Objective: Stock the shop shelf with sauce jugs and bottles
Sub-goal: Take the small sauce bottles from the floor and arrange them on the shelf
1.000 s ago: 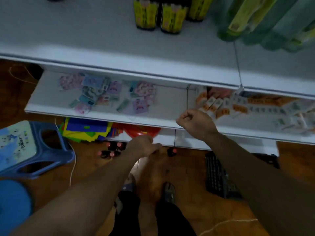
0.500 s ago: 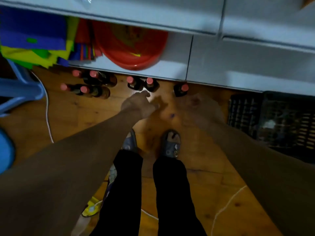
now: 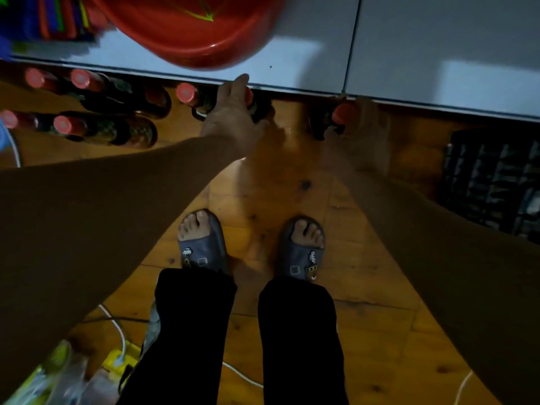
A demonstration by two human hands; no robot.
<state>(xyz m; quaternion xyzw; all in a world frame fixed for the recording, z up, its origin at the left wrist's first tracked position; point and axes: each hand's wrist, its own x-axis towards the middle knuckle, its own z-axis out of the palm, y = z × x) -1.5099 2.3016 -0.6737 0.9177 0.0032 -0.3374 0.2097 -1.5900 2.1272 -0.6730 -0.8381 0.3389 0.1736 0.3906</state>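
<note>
Head view shows left hand (image 3: 230, 112) lying over one floor bottle (image 3: 261, 110), blurred right hand (image 3: 365, 127) just beside a second bottle (image 3: 340, 115), both grips unreadable.

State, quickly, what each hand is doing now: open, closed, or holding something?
Left hand: over a bottle; cannot tell whether it grips it.
Right hand: blurred, beside a second bottle; cannot tell.

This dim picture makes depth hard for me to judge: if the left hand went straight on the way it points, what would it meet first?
Most likely the dark bottle with a red cap standing just under the left hand; whether they touch is unclear. Beyond it is the white shelf base.
</note>
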